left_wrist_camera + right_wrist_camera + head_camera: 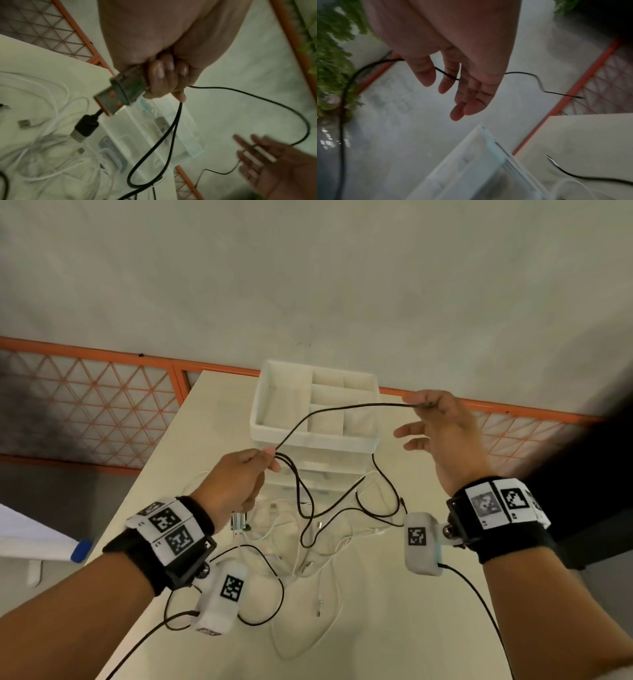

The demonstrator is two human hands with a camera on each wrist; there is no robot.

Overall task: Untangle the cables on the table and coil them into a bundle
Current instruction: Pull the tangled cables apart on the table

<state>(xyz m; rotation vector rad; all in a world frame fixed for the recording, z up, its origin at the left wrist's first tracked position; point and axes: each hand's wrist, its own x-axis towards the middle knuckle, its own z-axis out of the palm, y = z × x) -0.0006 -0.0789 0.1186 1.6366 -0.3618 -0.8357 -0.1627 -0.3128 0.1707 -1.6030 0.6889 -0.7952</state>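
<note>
A thin black cable [329,412] stretches in the air between my hands above the table. My left hand [270,460] grips several hanging loops of it, fingers curled [164,78], together with a translucent plug [120,93] with orange marks; a black USB connector [85,128] dangles below it. My right hand [418,407] is raised to the right and pinches the cable between thumb and forefinger [440,81], the other fingers held straight. The rest of the black cable [356,505] droops onto a tangle of white cables [301,546] on the table.
A white compartment tray [260,392] sits on a clear drawer unit [322,470] at the far end of the beige table [219,412]. An orange lattice railing [102,405] runs behind. A blue object [81,549] lies off the table's left edge.
</note>
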